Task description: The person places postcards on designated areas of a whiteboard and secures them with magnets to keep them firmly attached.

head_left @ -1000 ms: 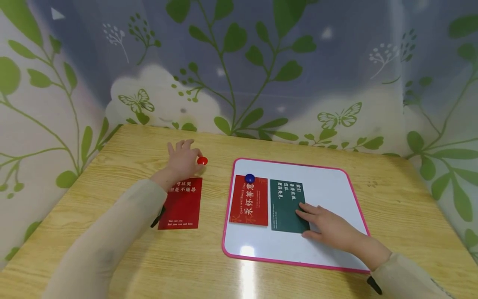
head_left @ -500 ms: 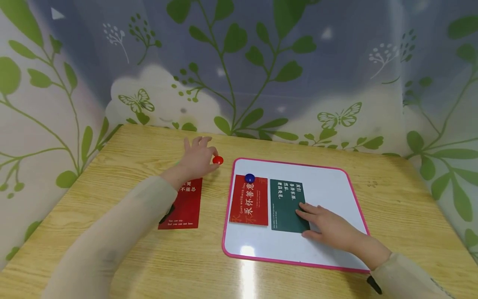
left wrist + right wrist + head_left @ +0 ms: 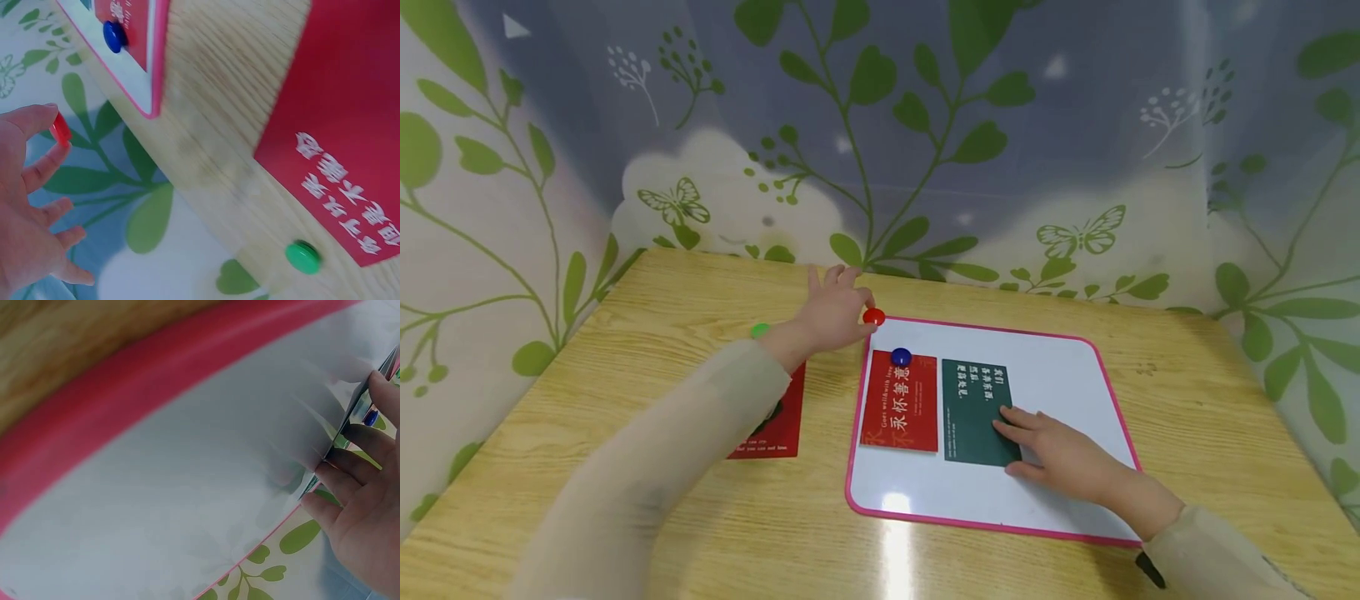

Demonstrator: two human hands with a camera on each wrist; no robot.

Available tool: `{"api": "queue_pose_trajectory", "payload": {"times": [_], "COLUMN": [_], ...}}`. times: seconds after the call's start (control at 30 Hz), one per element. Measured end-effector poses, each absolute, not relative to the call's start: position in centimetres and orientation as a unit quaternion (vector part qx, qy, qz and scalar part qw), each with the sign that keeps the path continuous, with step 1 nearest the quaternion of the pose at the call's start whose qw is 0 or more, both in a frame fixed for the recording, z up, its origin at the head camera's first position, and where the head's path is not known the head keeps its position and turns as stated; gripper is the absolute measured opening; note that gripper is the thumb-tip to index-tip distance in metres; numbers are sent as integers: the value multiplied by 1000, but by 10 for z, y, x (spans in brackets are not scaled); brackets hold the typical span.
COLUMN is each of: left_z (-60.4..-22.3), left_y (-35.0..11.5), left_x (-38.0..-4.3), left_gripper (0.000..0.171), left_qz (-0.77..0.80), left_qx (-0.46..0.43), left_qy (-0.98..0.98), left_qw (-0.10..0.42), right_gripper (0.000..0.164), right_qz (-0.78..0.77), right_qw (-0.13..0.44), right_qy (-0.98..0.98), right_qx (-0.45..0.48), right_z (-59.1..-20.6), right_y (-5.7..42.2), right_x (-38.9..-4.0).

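Observation:
Between thumb and index finger, my left hand [image 3: 833, 315] pinches a round red magnet [image 3: 874, 317] at the top left corner of the pink-edged whiteboard [image 3: 925, 496]. The left wrist view shows the red magnet [image 3: 60, 129] held up off the table, the other fingers spread. My right hand [image 3: 1063, 454] lies with its fingertips on the right edge of a dark green card [image 3: 973, 412] on the board. Left of that card lies a red card [image 3: 898, 408], with a round blue magnet [image 3: 901, 357] on its top edge.
Another red card [image 3: 788, 421] lies on the wooden table [image 3: 820, 517] left of the board, partly hidden by my left sleeve. A round green magnet [image 3: 303, 257] sits beyond its top edge. A leaf-patterned cloth [image 3: 917, 167] stands behind the table.
My left hand has moved right with the red magnet, from above the loose red card to the board's corner. The green magnet has come into view. My right hand stays put.

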State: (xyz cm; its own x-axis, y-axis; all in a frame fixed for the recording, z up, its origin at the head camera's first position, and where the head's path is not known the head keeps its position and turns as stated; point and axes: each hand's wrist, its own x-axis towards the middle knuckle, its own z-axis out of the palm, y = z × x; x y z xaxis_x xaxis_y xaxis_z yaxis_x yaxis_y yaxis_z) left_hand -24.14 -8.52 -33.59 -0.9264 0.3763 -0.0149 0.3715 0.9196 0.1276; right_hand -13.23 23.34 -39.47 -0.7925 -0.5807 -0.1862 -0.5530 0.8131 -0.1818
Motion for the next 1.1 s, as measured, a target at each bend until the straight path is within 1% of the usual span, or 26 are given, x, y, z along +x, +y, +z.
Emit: {"api": "queue_pose_trajectory", "payload": {"times": [0.47,0.8,1.1], "left_z": [-338,-351,-363], "left_y": [-26,12,34], "left_x": [-243,-240,-240], "left_gripper": [34,39,34], "left_qz": [28,-6,-22], "left_qx": [233,253,274], "left_qy": [972,967,960], "left_qw": [12,32,50], "right_gripper": [63,63,61], "right_qz": [-49,-53,-58], "right_qw": [125,137,123], "right_qy": [948,948,941], "right_qx": [-289,-283,-310], "right_z": [-396,-398,-394], "right_y": [235,235,235], "right_x": [-134,-135,-134]}}
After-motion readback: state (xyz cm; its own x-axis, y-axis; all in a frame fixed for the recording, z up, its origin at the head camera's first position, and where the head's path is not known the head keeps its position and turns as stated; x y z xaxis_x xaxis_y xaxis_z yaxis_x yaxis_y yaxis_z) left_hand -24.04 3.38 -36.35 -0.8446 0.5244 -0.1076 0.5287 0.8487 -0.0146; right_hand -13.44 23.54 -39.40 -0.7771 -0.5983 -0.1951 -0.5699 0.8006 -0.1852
